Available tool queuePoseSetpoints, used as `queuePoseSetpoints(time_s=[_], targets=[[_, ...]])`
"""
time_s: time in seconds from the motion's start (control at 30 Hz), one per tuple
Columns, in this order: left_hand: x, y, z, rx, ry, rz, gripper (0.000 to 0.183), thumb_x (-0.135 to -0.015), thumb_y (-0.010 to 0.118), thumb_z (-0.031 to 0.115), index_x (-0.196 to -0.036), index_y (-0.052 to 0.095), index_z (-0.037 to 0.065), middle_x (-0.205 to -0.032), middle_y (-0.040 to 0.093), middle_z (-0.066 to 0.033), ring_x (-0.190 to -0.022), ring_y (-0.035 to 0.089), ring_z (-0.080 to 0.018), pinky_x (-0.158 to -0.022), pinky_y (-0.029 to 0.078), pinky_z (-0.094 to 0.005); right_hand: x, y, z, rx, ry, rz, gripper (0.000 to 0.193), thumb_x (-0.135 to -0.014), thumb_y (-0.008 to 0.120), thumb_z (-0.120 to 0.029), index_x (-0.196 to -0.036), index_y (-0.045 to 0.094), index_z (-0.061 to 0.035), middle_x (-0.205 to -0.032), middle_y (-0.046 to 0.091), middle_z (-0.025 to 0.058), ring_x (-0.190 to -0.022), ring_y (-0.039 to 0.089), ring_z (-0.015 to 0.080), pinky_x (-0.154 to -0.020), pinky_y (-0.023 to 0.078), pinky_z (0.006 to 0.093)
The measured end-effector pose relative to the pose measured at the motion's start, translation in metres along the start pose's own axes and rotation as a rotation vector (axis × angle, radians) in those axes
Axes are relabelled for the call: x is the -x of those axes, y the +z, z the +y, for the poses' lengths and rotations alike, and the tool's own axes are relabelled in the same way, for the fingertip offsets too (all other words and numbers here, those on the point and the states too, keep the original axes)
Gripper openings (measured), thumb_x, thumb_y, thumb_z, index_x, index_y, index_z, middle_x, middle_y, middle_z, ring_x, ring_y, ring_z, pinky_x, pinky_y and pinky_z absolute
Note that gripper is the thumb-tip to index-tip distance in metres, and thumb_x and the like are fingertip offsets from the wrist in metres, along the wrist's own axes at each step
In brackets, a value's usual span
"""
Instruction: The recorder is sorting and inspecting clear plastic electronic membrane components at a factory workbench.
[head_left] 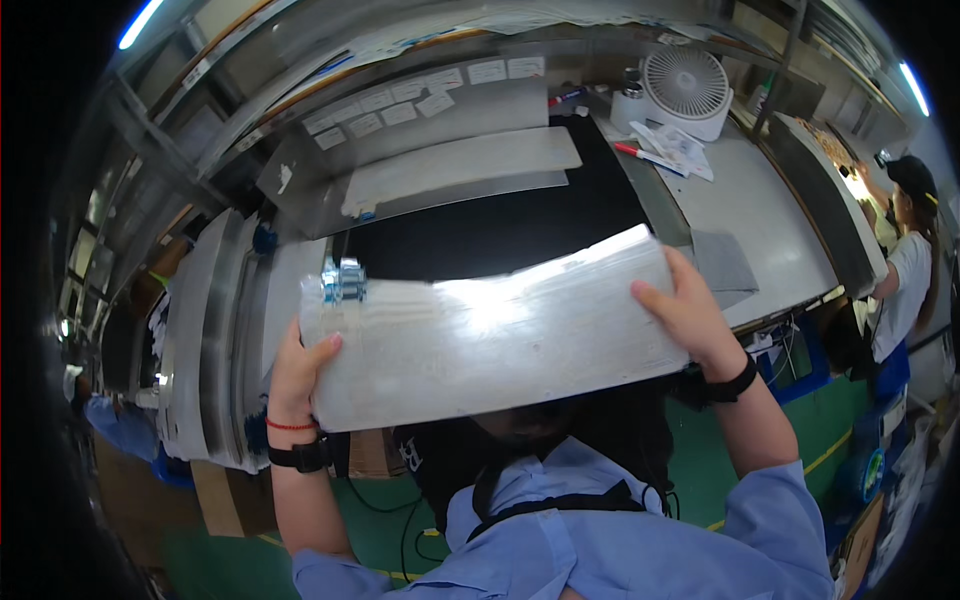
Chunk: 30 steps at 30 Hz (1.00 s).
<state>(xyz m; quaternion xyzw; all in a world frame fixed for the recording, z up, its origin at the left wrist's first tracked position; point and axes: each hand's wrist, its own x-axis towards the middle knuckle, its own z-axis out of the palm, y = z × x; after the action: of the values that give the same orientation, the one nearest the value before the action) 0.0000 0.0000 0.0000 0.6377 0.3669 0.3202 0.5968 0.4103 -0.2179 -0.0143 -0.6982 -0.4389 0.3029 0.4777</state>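
In the head view, I have both hands on one silvery-grey, flat rectangular metallic-looking sheet (pixel 490 365), which lies at the middle of my picture, before the torso. Taking its middle as the clock's centre, the left hand (pixel 297 368) grips the short edge between 8 and 9 o'clock: the thumb lies flat on the upper face, and the other fingers pass behind the edge, mostly hidden from me. The right hand (pixel 692 310) grips between 2 and 3 o'clock, its thumb pressed on the face just inside the edge while the rest of the fingers wrap around the outside. Both sets of fingers are closed on the sheet, which spans the whole gap between them. Its far long edge dips midway, and a bright glare sits near 12 o'clock on the face.

At 10 o'clock, a shiny blue-tinted piece (pixel 345 281) sits at the sheet's far corner, just beyond the left thumb; I cannot tell what it is. Toward 12 o'clock I see the flat black surface (pixel 490 235), with a long pale-grey sheet (pixel 460 172) past it. At 1 o'clock stands a round white fan (pixel 686 82).
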Motion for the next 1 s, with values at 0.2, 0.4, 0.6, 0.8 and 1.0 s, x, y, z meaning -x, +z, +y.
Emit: queuePoseSetpoints(time_s=[0.2,0.4,0.6,0.8,1.0], targets=[[-0.007,-0.003,0.001,0.004,0.436,0.172,0.047,-0.085,0.068,0.014,-0.126,0.05,0.001,-0.117,0.06,-0.0067,-0.108,0.055,-0.0158,-0.098,0.04,-0.0317,-0.007,0.005,-0.028,-0.41,-0.437,0.321,0.056,-0.083,0.07,-0.012,-0.131,0.043,-0.0001,-0.118,0.057,0.0103,-0.114,0.052,0.0178,-0.098,0.04,0.0319],[-0.033,0.015,-0.006,0.36,0.387,0.127,0.049,-0.098,0.048,0.034,-0.134,0.042,0.001,-0.129,0.053,-0.0089,-0.119,0.049,-0.0195,-0.104,0.034,-0.0332,-0.025,-0.005,-0.008,-0.458,-0.341,0.205,0.065,-0.08,0.074,-0.021,-0.133,0.043,-0.0018,-0.117,0.057,0.0092,-0.112,0.053,0.0184,-0.098,0.039,0.0312],[-0.072,0.032,0.014,0.262,0.369,0.327,0.039,-0.1,0.044,0.039,-0.118,0.055,0.005,-0.109,0.06,-0.0037,-0.103,0.054,-0.0107,-0.089,0.042,-0.026,-0.038,0.017,-0.015,-0.337,-0.355,0.307,0.062,-0.081,0.074,-0.019,-0.13,0.041,0.0,-0.117,0.055,0.0101,-0.107,0.053,0.015,-0.094,0.042,0.0301],[-0.056,0.035,0.029,0.533,0.393,0.347,0.03,-0.099,0.049,0.032,-0.112,0.058,0.006,-0.103,0.062,-0.002,-0.095,0.058,-0.0126,-0.086,0.044,-0.027,-0.023,0.02,-0.024,-0.32,-0.413,0.414,0.055,-0.079,0.076,-0.013,-0.124,0.044,-0.0024,-0.115,0.054,0.0094,-0.101,0.054,0.0148,-0.087,0.046,0.0282],[-0.071,0.018,0.019,0.533,0.3,0.358,0.029,-0.095,0.053,0.027,-0.108,0.057,0.002,-0.097,0.065,-0.0082,-0.092,0.062,-0.0174,-0.083,0.048,-0.0289,-0.032,0.005,-0.016,-0.33,-0.363,0.33,0.053,-0.08,0.075,-0.012,-0.122,0.045,-0.0036,-0.111,0.055,0.0078,-0.098,0.055,0.016,-0.083,0.046,0.0268]])
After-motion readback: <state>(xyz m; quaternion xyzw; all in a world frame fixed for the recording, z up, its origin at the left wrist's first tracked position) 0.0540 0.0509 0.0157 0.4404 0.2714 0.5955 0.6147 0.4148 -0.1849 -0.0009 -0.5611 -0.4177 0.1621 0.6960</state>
